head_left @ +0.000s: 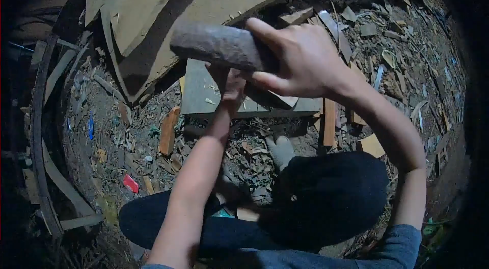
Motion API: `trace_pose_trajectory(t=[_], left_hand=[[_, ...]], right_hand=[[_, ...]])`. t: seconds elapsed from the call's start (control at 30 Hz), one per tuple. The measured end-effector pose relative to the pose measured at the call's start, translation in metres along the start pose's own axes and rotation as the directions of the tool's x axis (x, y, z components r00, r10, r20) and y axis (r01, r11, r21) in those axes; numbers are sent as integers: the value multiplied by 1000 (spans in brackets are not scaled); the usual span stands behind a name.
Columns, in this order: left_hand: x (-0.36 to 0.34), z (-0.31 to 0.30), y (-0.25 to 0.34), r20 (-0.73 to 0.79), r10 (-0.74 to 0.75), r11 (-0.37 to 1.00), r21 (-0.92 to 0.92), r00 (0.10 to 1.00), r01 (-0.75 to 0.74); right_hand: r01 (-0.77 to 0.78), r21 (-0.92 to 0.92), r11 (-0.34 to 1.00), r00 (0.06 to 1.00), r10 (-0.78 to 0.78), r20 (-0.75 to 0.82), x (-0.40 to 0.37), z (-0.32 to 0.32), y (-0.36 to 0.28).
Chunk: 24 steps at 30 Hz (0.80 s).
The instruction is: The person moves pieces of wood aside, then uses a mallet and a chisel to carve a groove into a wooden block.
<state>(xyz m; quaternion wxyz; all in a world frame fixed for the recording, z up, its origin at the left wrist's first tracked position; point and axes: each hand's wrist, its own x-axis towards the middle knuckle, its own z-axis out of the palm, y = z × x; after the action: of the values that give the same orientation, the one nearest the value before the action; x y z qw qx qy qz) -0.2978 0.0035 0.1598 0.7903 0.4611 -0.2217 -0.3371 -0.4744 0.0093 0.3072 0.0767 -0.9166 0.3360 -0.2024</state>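
My right hand point(313, 58) is wrapped round one end of a thick, dark grey-brown block point(216, 45) with a rough surface, perhaps wood. The block is raised over a flat wooden board point(204, 101), its far end pointing left. Beneath it, my left hand point(233, 86) is low at the board and looks closed. The block covers most of its fingers, so what they hold is hidden. A piece of wood with a pale end point(286, 101) lies on the board beside my left hand. Small pale shavings point(210, 101) are scattered there.
Large curved wooden sheets point(147, 9) lie at the back. Orange-brown offcuts point(169, 130) and a brown strip point(329, 122) flank the board. Wood scraps litter the ground, with a red wrapper point(131, 183) at left. My bent knee point(336, 192) and foot point(281, 151) are close to the board.
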Motion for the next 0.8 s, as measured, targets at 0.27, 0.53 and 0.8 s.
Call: trace_pose_trajectory(t=[0.27, 0.53, 0.8], left_hand=[[2, 12, 22, 344, 245, 948, 111, 907, -298], [23, 8, 24, 375, 262, 946, 83, 889, -314], [61, -15, 41, 261, 367, 922, 28, 893, -387]], right_hand=[[-457, 304, 836, 889, 431, 153, -72, 71, 63], [-588, 621, 519, 728, 674, 125, -159, 152, 54], [-547, 478, 687, 837, 451, 309, -104, 113, 92]])
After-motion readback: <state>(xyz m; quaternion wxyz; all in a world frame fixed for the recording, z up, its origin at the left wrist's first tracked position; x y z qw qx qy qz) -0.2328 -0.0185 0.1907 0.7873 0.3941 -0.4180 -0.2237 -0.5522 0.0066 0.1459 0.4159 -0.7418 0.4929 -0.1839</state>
